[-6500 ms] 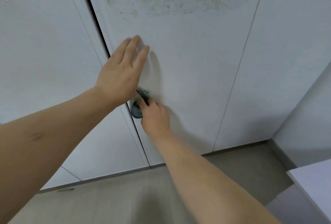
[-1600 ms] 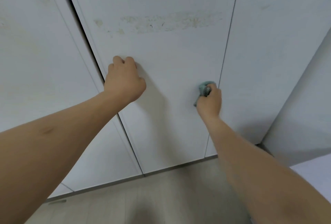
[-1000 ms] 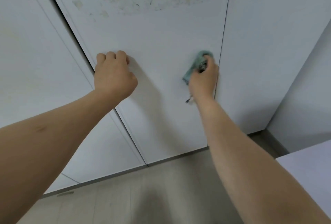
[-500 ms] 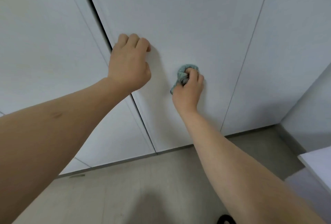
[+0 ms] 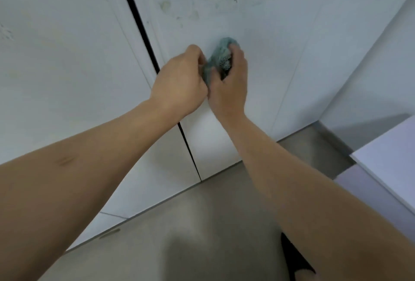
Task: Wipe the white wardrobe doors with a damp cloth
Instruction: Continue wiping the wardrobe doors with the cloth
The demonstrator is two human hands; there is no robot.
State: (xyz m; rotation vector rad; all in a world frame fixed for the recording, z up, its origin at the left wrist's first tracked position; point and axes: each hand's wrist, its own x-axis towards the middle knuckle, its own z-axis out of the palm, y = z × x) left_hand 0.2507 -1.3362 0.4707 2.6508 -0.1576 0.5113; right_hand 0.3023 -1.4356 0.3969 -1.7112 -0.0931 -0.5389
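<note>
A bunched teal cloth [image 5: 221,56] sits against the middle white wardrobe door [image 5: 258,74]. My right hand [image 5: 231,83] grips the cloth from the right, fingers curled over its top. My left hand [image 5: 179,83] is right beside it with curled fingers at the cloth's left edge, and seems to pinch it. A band of greenish-brown smudges [image 5: 235,2] runs across the door above the hands. The left door [image 5: 62,67] stands apart from the middle one by a dark gap [image 5: 143,31].
A third white door panel [image 5: 332,56] continues to the right, meeting a side wall [image 5: 381,74]. A white furniture top [image 5: 390,159] juts in at the right edge. Grey floor [image 5: 202,224] lies below, with a dark shoe [image 5: 294,260] near the bottom.
My left hand has left the door's edge and come right up to the cloth. My right hand with the cloth has shifted left and a little up, from the door's right seam.
</note>
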